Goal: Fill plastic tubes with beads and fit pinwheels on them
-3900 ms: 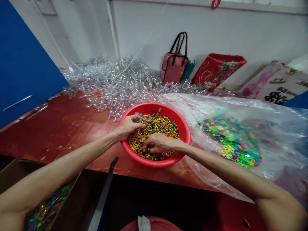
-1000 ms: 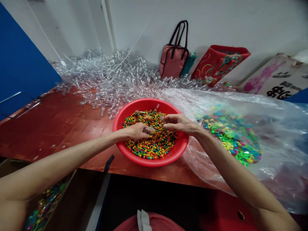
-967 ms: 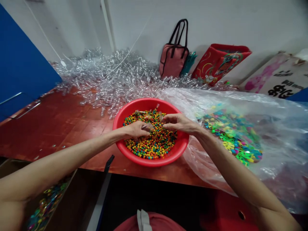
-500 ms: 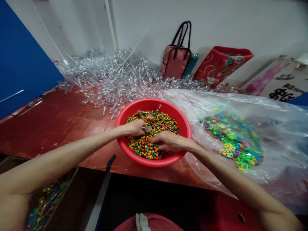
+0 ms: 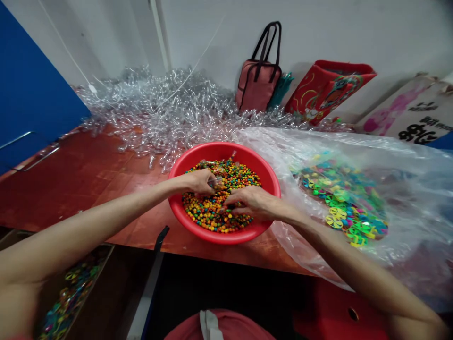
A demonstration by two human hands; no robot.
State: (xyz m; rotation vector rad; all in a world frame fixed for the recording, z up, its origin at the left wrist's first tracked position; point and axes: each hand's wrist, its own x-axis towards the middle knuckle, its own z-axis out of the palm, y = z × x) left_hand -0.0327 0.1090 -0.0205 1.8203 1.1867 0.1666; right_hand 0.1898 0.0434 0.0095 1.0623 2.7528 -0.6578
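A red plastic basin (image 5: 271,182) holds a heap of small multicoloured beads (image 5: 212,215). My left hand (image 5: 201,182) reaches into its left side, fingers closed around a clear plastic tube (image 5: 216,182) whose end sticks out to the right. Over the beads on the right is my right hand (image 5: 249,200), its fingers curved and apart, with the fingertips among the beads. Whether anything small lies under those fingertips is hard to see. Several more clear tubes lie on the beads near the basin's far side.
Behind the basin a large pile of clear tubes (image 5: 170,106) spreads along the wall. A plastic bag (image 5: 283,146) with colourful wheel-shaped pieces (image 5: 336,217) lies right. A pink bag (image 5: 257,85) and red bag (image 5: 325,92) stand behind. A box of coloured pieces (image 5: 71,293) sits low left.
My right hand has lifted slightly and its fingers have spread. My left hand keeps hold of the tube, its end now tipped up a little. The whole view has shifted slightly.
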